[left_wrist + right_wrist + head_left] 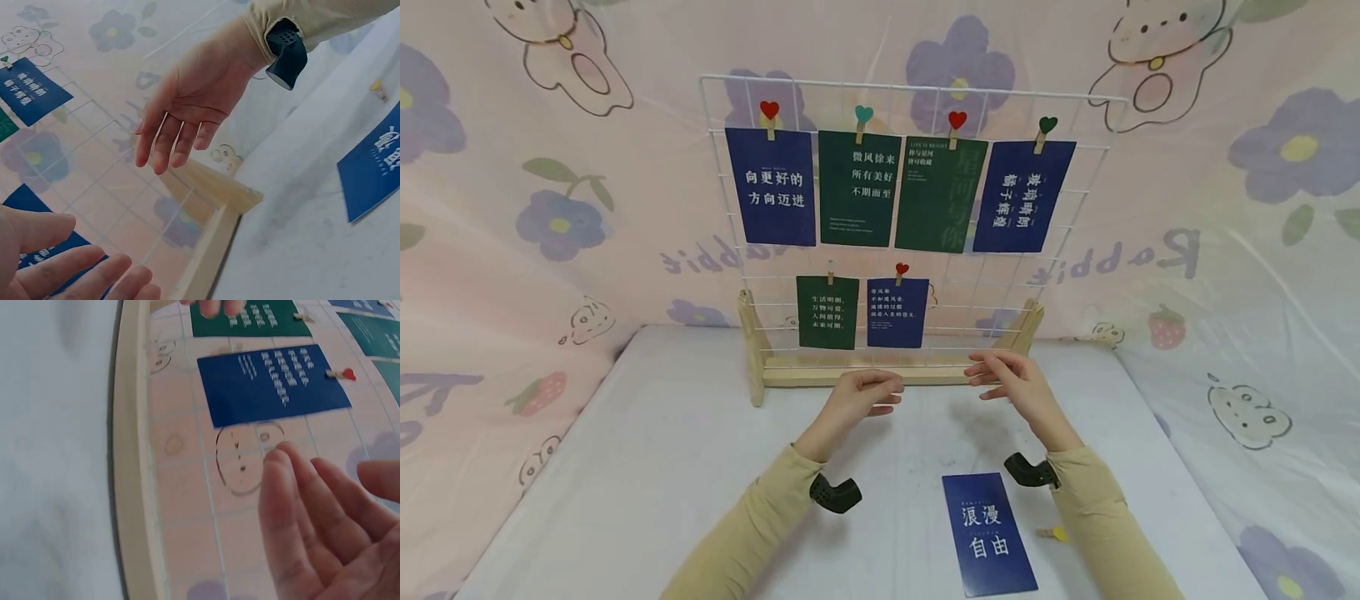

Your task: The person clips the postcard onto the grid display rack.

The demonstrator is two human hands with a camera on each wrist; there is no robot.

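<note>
In the head view my left hand [859,402] and right hand [1017,390] hover apart before the rack's lower part, fingers loosely extended and holding nothing. A white wire grid rack [977,287] on a wooden stand [820,377] carries several cards hung by heart clips. Nearest my hands in the lower row are a blue card [897,313] with a red heart clip [901,270] and a green card [827,312]. The right wrist view shows my right hand [331,537] beside that blue card [275,386]. A loose blue card [988,533] lies on the table below my right hand.
A yellow clip [1054,533] lies by my right forearm, partly hidden by the sleeve. The rack's upper row holds blue and green cards, among them a blue card [1024,197] at the right. A patterned curtain [1225,275] stands behind the white table [647,433].
</note>
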